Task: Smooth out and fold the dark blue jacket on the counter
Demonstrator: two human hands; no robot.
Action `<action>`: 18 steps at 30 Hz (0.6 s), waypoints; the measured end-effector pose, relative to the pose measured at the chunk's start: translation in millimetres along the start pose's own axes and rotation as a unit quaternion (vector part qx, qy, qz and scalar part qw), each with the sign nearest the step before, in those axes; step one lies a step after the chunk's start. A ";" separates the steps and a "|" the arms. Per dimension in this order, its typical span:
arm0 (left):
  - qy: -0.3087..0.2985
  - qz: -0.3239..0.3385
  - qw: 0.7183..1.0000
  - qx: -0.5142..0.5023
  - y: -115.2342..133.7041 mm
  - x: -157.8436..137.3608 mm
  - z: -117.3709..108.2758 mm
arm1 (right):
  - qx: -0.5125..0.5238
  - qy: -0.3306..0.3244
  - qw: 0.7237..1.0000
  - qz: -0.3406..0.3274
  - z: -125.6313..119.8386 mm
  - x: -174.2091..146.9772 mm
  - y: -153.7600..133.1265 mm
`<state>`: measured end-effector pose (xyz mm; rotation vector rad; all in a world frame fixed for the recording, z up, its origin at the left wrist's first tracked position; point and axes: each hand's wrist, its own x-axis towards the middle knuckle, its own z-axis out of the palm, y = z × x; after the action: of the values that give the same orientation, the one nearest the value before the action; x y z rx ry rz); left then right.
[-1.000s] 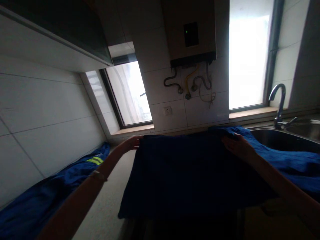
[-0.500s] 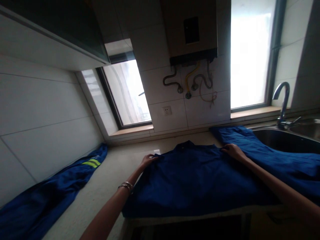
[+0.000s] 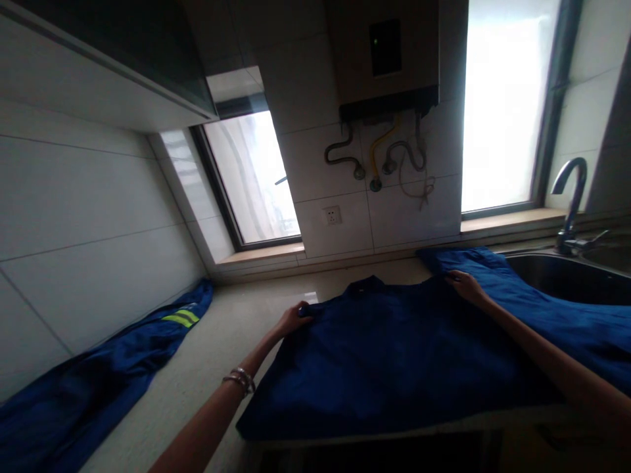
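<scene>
Lying flat across the lower middle of the frame on a pale countertop [image 3: 211,355]: a dark blue shirt [image 3: 389,358], collar toward the far wall, lower hem reaching the near counter edge. Left hand [image 3: 294,318] at the shirt's left shoulder, fingers curled down onto the cloth edge, seemingly pinching it, though dim light keeps the grip from being sure; metal bracelet [image 3: 238,379] on that wrist. Right hand [image 3: 466,286] at the right shoulder, fingers closed narrowly on the fabric there, forearm stretching down to the lower right corner. Just right of the shirt, touching or overlapping it, a second blue garment [image 3: 557,322] spread toward the right edge, partly over the rim of a steel sink [image 3: 566,279]. Curved tap [image 3: 572,197] standing behind the sink at the right. Well apart at lower left, a third blue garment with yellow-green stripes [image 3: 98,387] along the foot of the tiled wall. Upper middle: a wall-mounted water heater [image 3: 384,59] with hoses beneath, a socket [image 3: 334,215] below it, bright windows on both sides.
</scene>
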<state>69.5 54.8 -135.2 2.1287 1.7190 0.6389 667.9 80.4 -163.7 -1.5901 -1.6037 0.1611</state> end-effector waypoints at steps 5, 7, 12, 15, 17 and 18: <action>-0.032 -0.018 0.997 -0.073 0.8 2.7 -28.3 | 0.033 0.043 0.999 -0.001 8.3 24.3 -17.8; -0.069 -0.022 0.984 -0.160 3.2 -1.1 -44.6 | 0.008 0.035 0.999 0.005 15.6 29.6 -27.8; -0.066 -0.023 0.921 -0.384 -10.6 -19.4 -75.1 | -0.143 -0.079 0.984 0.070 37.5 18.7 -40.6; -0.035 -0.096 0.912 -0.396 -32.2 -22.3 -65.0 | -0.186 -0.131 0.971 0.078 46.6 5.9 -42.0; -0.008 -0.164 0.921 -0.353 -43.9 -19.0 -49.2 | -0.202 -0.140 0.966 0.082 49.7 0.6 -43.4; 0.010 -0.191 0.927 -0.324 -47.5 -16.8 -41.3 | -0.207 -0.138 0.965 0.087 50.3 -0.6 -44.1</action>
<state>5.3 47.7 -127.2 1.3005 1.5717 0.9453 602.7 94.8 -168.3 -2.1107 -1.7903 0.1519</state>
